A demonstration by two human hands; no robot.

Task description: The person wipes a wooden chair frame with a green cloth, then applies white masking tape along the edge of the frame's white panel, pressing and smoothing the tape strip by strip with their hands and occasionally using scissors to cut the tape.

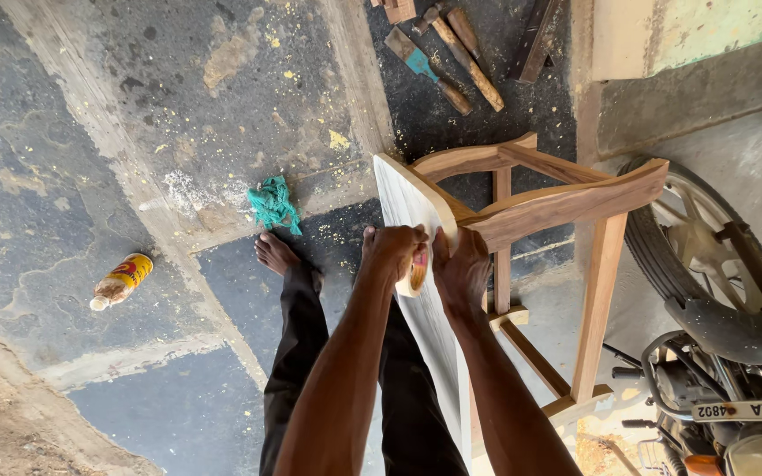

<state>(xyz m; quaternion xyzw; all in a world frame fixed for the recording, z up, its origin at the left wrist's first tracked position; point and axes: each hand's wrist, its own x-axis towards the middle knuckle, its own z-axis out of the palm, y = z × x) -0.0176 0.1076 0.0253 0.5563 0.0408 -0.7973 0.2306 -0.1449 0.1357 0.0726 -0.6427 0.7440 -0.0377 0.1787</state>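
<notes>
The worn, stained concrete floor (90,132) fills most of the view, patched in grey and dark blue-grey and flecked with yellow specks. On it stands the bare wooden chair frame (566,203), lying on its side with its legs and rungs pointing right, and a flat pale whitish panel (403,198) is fixed along its left edge. To the right of the frame a motorcycle (716,326) is parked, its black tyre and spoked wheel close to the chair legs. The person's two legs in dark trousers (302,353) run down the middle, with a bare foot (275,253) on the floor just left of the panel.

Both arms reach up to the panel's edge. The left hand (392,251) is closed around a roll of tan adhesive tape (414,273), pressing it against the panel. The right hand (462,269) is closed too, gripping the panel's edge and the chair rail just beside the roll, the two hands touching.

A crumpled teal cloth (273,204) lies near the foot. Several wooden-handled hand tools (451,53) lie at the top, well apart from the hands. A small plastic bottle with a yellow label (121,280) lies on its side at the left.
</notes>
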